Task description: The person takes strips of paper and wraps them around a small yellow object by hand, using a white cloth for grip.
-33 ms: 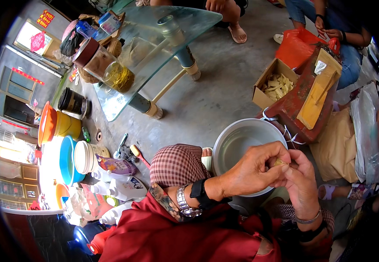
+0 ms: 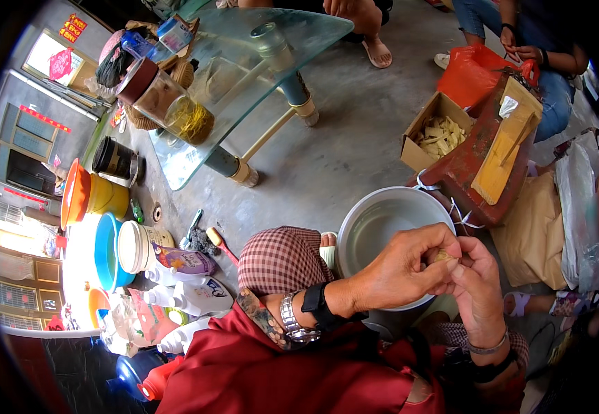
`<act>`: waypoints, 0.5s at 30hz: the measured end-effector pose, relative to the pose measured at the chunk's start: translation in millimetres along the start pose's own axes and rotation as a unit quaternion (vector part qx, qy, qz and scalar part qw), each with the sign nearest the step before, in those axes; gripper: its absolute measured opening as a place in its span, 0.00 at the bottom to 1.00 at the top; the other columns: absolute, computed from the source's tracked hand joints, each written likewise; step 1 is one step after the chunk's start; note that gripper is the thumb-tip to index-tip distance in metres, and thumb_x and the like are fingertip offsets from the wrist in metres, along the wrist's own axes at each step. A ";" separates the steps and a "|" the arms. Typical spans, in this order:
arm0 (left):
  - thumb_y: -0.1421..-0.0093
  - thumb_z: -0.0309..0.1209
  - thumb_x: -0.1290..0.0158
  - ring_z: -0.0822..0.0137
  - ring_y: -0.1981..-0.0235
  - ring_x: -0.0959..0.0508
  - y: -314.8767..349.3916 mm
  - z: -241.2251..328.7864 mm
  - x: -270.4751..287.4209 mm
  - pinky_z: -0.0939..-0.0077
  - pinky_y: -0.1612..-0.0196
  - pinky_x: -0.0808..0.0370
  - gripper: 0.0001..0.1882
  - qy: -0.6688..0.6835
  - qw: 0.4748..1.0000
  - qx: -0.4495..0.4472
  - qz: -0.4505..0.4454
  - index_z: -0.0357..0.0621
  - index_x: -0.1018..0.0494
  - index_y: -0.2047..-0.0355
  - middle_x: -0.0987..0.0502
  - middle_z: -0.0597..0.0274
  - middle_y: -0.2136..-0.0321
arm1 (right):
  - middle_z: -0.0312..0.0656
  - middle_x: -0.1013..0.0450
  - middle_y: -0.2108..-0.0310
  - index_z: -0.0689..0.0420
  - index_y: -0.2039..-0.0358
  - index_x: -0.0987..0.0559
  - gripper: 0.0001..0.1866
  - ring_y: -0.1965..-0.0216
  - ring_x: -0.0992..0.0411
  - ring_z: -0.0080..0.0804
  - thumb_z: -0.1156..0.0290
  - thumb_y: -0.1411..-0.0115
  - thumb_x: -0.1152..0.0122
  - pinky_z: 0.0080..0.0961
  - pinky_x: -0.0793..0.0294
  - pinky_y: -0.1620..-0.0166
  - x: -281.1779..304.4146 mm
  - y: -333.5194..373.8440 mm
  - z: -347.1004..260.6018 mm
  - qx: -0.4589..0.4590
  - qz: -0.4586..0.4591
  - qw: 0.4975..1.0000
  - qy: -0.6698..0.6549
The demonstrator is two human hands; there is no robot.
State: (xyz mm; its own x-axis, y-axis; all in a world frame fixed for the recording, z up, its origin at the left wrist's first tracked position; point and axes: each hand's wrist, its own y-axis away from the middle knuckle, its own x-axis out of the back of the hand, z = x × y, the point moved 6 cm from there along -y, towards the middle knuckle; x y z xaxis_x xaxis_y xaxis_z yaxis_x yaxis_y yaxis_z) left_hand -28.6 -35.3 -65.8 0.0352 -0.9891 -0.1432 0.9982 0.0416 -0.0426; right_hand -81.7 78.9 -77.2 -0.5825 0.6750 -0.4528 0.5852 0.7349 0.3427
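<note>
Both of my hands meet above a wide pale grey basin (image 2: 344, 238), their fingertips pinched together. Between them sits a small pale yellow piece (image 2: 442, 256), mostly hidden by the fingers, so its kind cannot be made out. My left hand (image 2: 403, 269) has curled fingers and a thumb pressed against the piece; a metal watch and a black band circle that wrist. My right hand (image 2: 477, 279) closes on the piece from the other side, thumb and fingertips touching it. Past the basin, a cardboard box (image 2: 417, 153) holds many pale strips (image 2: 443, 136).
A red bench (image 2: 475, 165) carrying a flat yellow-brown cardboard piece (image 2: 506, 152) stands beyond the basin. Further back is a red plastic bag (image 2: 464, 72) beside a seated person. A glass table (image 2: 237, 90) stands far left; buckets and white bottles (image 2: 203, 298) line the left.
</note>
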 end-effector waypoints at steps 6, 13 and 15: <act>0.36 0.25 0.54 0.81 0.72 0.31 -1.5 3.9 1.7 0.85 0.69 0.32 0.04 0.023 1.000 0.018 0.006 0.37 0.33 0.63 0.31 0.68 0.73 | 0.43 0.27 0.67 0.63 0.56 0.33 0.15 0.69 0.26 0.26 0.73 0.42 0.44 0.21 0.25 0.65 -2.2 -4.9 1.1 0.076 0.021 0.996 0.029; 0.35 0.28 0.55 0.80 0.75 0.32 -2.7 -1.9 2.6 0.85 0.71 0.33 0.05 0.061 0.998 0.016 0.018 0.38 0.35 0.62 0.31 0.68 0.74 | 0.40 0.28 0.68 0.62 0.58 0.34 0.13 0.71 0.29 0.22 0.71 0.40 0.44 0.18 0.28 0.67 -4.4 -7.9 4.0 0.132 0.039 0.990 0.044; 0.34 0.29 0.55 0.81 0.75 0.33 -2.8 -4.8 3.0 0.85 0.72 0.34 0.06 0.055 0.998 0.007 0.022 0.38 0.35 0.62 0.31 0.68 0.74 | 0.39 0.28 0.68 0.61 0.59 0.34 0.12 0.72 0.29 0.21 0.71 0.39 0.45 0.17 0.29 0.68 -5.5 -8.6 4.9 0.131 0.036 0.990 0.042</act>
State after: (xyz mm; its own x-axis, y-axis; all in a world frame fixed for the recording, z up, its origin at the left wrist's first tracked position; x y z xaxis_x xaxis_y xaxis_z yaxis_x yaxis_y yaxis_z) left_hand -31.5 -37.7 -70.8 0.0735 -0.9648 -0.2524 0.9965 0.0812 -0.0202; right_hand -80.8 68.6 -81.7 -0.5726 0.7356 -0.3619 0.7461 0.6505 0.1418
